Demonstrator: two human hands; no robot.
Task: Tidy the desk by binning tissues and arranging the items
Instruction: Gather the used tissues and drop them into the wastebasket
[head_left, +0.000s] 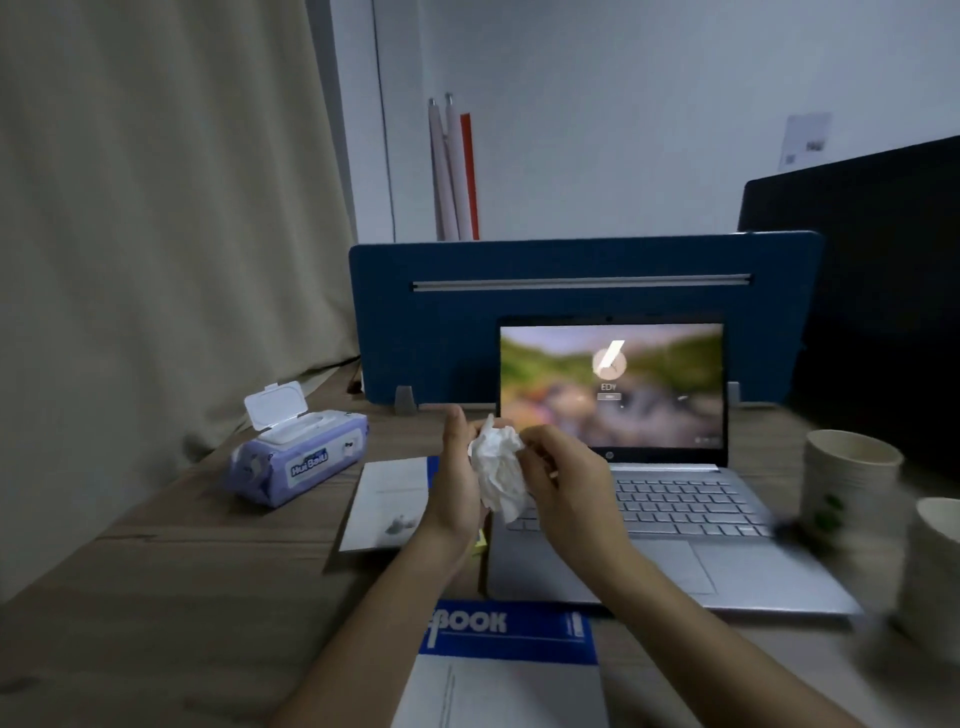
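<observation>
Holding crumpled tissue (500, 470) between left hand (457, 483) and right hand (569, 480), fingers curled; wipes pack (296, 457) reads "HuiBaiLi"; notebook (506, 631) "BOOK".

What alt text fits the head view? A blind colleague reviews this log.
Two bare hands, left hand and right hand, hold a crumpled tissue above a wooden desk, before an open laptop. Wet wipes pack left, paper cups right.

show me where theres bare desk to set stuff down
Bare desk lies near left, in front of the wipes pack and left of the notebook. More shows between wipes and blue divider. Crowded: centre with papers, laptop, and right edge with cups.
</observation>
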